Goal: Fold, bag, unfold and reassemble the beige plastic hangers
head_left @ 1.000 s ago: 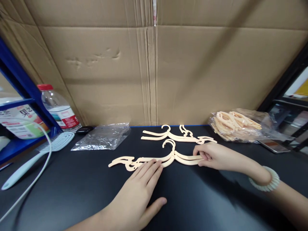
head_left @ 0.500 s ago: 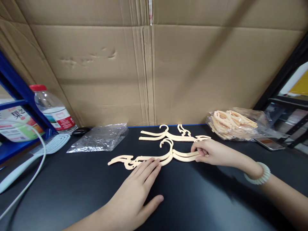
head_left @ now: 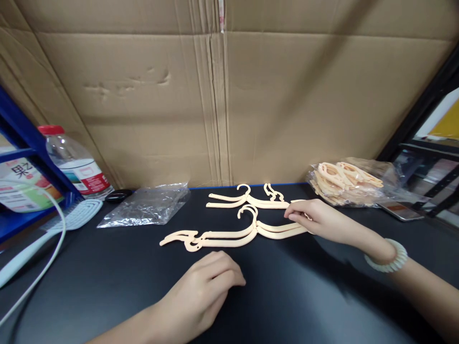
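Two cream plastic folding clothes hangers lie on the dark table, one behind the other. My left hand is just in front of the near hanger, apart from it. Its fingers are curled and nothing shows in them. My right hand is over the right ends of both hangers, its thumb and fingers bent together. Those fingertips are close to the right arm of the far hanger; whether they grip it is hidden. A small loose cream piece lies behind the far hanger.
An empty clear plastic bag lies at left, near a black mouse, a pale hairbrush and a red-capped bottle. At right are a bag of cream hangers and a phone. Cardboard stands behind.
My left hand has lifted off the near hanger, drawn back toward me and curled its fingers. My right hand has shifted slightly away from me, from the near hanger's right arm toward the far hanger.
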Demonstrator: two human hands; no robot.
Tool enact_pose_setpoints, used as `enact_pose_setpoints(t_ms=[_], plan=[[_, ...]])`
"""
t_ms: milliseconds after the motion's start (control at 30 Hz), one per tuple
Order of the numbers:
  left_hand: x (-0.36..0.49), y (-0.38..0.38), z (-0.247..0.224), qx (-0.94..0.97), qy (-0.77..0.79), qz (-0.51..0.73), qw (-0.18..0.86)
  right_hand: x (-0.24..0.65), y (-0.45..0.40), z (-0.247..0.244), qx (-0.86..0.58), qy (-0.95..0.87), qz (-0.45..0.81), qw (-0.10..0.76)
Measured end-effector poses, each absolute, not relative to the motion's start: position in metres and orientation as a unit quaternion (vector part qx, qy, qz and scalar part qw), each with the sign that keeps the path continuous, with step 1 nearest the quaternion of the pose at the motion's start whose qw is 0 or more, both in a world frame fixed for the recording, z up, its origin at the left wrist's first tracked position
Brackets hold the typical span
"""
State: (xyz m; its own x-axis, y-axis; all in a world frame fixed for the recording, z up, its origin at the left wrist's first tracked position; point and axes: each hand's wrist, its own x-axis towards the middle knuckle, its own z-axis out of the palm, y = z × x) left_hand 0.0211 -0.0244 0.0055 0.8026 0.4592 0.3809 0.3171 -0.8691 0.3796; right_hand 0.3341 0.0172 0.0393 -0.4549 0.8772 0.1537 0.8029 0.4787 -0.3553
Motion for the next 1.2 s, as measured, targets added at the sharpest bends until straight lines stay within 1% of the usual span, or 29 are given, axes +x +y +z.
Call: enact_pose_setpoints(t_ms=[233, 367, 600, 800, 900, 1000, 1200], plan=[[0.019, -0.023, 0.002, 0.939, 0.211, 0.234, 0.140, 0.338, 0.021, 0.033, -0.526, -0.838, 0.056, 0.134], [0.018, -0.022, 0.003, 0.940, 0.207, 0.234, 0.141, 0.339, 0.021, 0.034, -0.534, -0.833, 0.051, 0.138], [0.018, -0.023, 0.004, 0.927, 0.228, 0.227, 0.194, 0.344, 0.026, 0.038, -0.539, -0.815, 0.094, 0.190], [0.019, -0.023, 0.004, 0.926, 0.232, 0.215, 0.206, 0.362, 0.042, 0.027, -0.544, -0.803, 0.059, 0.236], [0.020, -0.021, 0.003, 0.926, 0.234, 0.210, 0.210, 0.368, 0.050, 0.016, -0.525, -0.810, 0.031, 0.262], [0.020, -0.021, 0.002, 0.926, 0.234, 0.208, 0.213, 0.370, 0.054, 0.007, -0.501, -0.832, 0.019, 0.239], [0.019, -0.022, 0.003, 0.929, 0.226, 0.205, 0.209, 0.369, 0.060, -0.007, -0.513, -0.847, 0.016, 0.139]])
